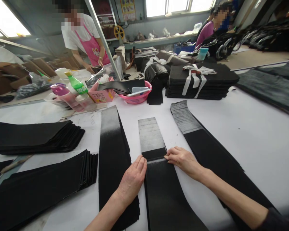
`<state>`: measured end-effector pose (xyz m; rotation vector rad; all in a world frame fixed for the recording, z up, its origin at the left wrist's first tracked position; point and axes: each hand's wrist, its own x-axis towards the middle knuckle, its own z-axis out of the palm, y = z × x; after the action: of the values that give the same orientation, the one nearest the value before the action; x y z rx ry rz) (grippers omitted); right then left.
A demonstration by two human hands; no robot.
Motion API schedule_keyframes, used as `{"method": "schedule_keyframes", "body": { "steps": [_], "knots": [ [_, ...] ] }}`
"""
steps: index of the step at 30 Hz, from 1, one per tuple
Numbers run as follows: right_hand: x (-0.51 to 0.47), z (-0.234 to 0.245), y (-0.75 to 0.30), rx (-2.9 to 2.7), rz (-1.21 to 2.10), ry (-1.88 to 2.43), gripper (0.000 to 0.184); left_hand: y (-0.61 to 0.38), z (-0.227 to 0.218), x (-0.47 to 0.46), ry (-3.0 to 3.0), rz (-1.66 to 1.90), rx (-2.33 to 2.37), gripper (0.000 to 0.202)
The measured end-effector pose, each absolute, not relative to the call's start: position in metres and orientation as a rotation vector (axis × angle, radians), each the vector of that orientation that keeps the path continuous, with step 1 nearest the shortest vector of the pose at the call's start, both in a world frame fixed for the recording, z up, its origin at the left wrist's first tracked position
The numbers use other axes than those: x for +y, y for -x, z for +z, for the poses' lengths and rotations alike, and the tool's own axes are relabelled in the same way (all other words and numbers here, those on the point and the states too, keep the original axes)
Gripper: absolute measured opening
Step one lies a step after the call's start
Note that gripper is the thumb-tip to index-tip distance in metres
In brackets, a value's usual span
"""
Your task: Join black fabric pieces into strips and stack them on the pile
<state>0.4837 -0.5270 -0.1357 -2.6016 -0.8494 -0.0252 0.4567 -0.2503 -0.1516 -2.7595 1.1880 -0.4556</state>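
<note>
A long black fabric strip (166, 192) with a grey far end lies on the white table (243, 134), running away from me. My left hand (133, 178) lies flat with fingers together on the strip's left edge. My right hand (181, 158) rests fingers-down on its right edge, at the seam where a second black piece overlaps. Neither hand holds anything. Another black strip stack (113, 154) lies just left of my left hand. A curved black strip (207, 147) lies to the right, under my right forearm.
Stacks of black pieces (36, 136) sit at the left, a tied bundle (202, 81) at the back. A pink basin (138, 96), a pink box (102, 94) and bottles (77, 85) stand mid-table. A person in a pink apron (86, 38) works behind; another person (209, 29) sits at the far right.
</note>
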Motion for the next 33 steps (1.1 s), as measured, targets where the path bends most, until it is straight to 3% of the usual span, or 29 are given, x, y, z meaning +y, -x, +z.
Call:
{"method": "schedule_keyframes", "body": {
  "steps": [4, 10, 16, 19, 26, 29, 33],
  "knots": [
    [-0.523, -0.121, -0.490, -0.609, 0.063, 2.613, 0.008, -0.454, -0.151, -0.252, 2.779, -0.488, 1.216, 0.041],
    [-0.493, -0.109, -0.496, -0.474, 0.292, 2.644, 0.020, -0.451, -0.158, -0.251, 3.048, -0.522, 1.182, 0.040],
    [-0.491, -0.098, -0.498, -0.408, 0.395, 2.521, 0.014, -0.450, -0.128, -0.250, 3.861, -0.241, 0.823, 0.023],
    [-0.488, -0.082, -0.490, -0.409, 0.376, 2.440, 0.012, -0.449, -0.112, -0.256, 4.118, -0.178, 0.655, 0.026],
    [-0.477, -0.062, -0.472, -0.292, 0.333, 1.939, 0.016, -0.441, -0.100, -0.260, 4.524, 0.533, 0.180, 0.031],
    [-0.479, -0.061, -0.468, -0.244, 0.413, 1.753, 0.022, -0.435, -0.095, -0.256, 4.603, 0.630, -0.034, 0.033],
    [-0.478, -0.059, -0.460, -0.200, 0.426, 1.668, 0.017, -0.426, -0.087, -0.253, 4.639, 0.647, -0.148, 0.035]
  ]
}}
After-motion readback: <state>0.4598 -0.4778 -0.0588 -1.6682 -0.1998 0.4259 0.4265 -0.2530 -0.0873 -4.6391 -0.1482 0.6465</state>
